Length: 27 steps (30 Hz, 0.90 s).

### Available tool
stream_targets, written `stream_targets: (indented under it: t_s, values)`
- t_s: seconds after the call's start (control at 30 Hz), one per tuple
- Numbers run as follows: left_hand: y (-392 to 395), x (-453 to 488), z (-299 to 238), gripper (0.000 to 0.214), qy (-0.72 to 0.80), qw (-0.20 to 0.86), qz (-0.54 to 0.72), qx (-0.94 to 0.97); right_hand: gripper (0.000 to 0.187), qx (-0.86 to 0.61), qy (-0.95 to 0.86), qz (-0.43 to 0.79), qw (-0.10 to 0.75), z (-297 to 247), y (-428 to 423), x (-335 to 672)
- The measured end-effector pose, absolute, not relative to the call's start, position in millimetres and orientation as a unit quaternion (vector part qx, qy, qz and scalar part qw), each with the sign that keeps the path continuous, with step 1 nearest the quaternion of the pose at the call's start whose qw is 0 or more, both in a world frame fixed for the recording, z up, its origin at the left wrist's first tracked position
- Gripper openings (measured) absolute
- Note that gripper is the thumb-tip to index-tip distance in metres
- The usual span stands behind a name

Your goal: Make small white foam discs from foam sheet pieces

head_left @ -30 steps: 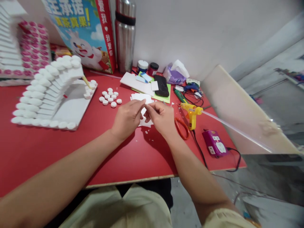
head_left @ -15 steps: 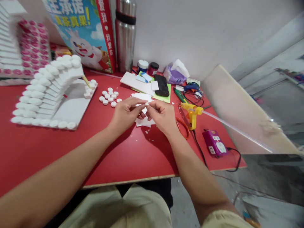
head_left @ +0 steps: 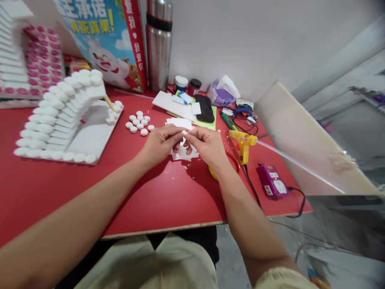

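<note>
My left hand (head_left: 161,143) and my right hand (head_left: 207,145) meet over the red table (head_left: 90,188), fingertips pinched together on a small white foam piece (head_left: 184,133). Under them lie white foam scraps (head_left: 184,153) and cut white sheets (head_left: 179,122). A cluster of small white foam discs (head_left: 138,122) lies just to the left. A white foam stepped model (head_left: 64,116) edged with discs stands at the far left.
A yellow glue gun (head_left: 243,142), orange-handled scissors (head_left: 233,160) and a purple power strip (head_left: 271,181) lie right of my hands. A steel flask (head_left: 158,44), a printed box (head_left: 104,40), paint jars (head_left: 187,84), a black case (head_left: 205,108) and tissues (head_left: 224,92) stand behind.
Both hands have shifted slightly away from me while staying pinched on the small white piece. A yellow edge now shows under my right wrist.
</note>
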State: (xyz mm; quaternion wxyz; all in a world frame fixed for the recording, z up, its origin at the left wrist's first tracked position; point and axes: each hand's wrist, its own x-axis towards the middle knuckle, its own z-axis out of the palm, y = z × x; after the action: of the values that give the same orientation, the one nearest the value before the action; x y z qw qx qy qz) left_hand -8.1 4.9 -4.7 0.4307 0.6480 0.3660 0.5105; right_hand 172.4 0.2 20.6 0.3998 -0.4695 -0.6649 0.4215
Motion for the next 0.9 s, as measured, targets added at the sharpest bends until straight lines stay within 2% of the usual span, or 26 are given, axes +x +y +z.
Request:
stream_targets:
  t_s: [0.1,0.37,0.47,0.57,0.63,0.7,0.83,0.9]
  values:
    - [4.5,-7.8,-4.8,0.02,0.37,0.403,0.514,0.661,0.048,-0.468,-0.665,0.424,0.398,19.5,1.5,174.4]
    - [2.2,-5.5,-3.5,0.019,0.368,0.363,0.524,0.677,0.038,-0.483,-0.703,0.313,0.418,22.6,-6.4,170.9]
    - [3.7,-4.8,-4.2,0.019,0.384,0.344,0.533,0.671,0.042,-0.482,-0.643,0.423,0.418,23.3,-3.2,170.3]
    - [6.3,-5.5,-5.0,0.019,0.391,0.349,0.539,0.659,0.056,-0.465,-0.534,0.589,0.39,24.9,3.1,172.5]
    - [7.8,-6.5,-5.8,0.02,0.391,0.371,0.538,0.648,0.062,-0.459,-0.479,0.649,0.374,25.5,6.8,174.4]
    - [8.6,-7.3,-6.6,0.02,0.39,0.392,0.534,0.64,0.057,-0.449,-0.441,0.684,0.37,25.3,8.8,175.6]
    - [8.3,-7.8,-7.0,0.021,0.392,0.428,0.524,0.624,0.032,-0.417,-0.4,0.722,0.38,24.9,8.0,175.8]
    - [7.8,-7.5,-6.0,0.022,0.393,0.445,0.523,0.611,0.029,-0.413,-0.401,0.723,0.382,25.6,6.7,175.7]
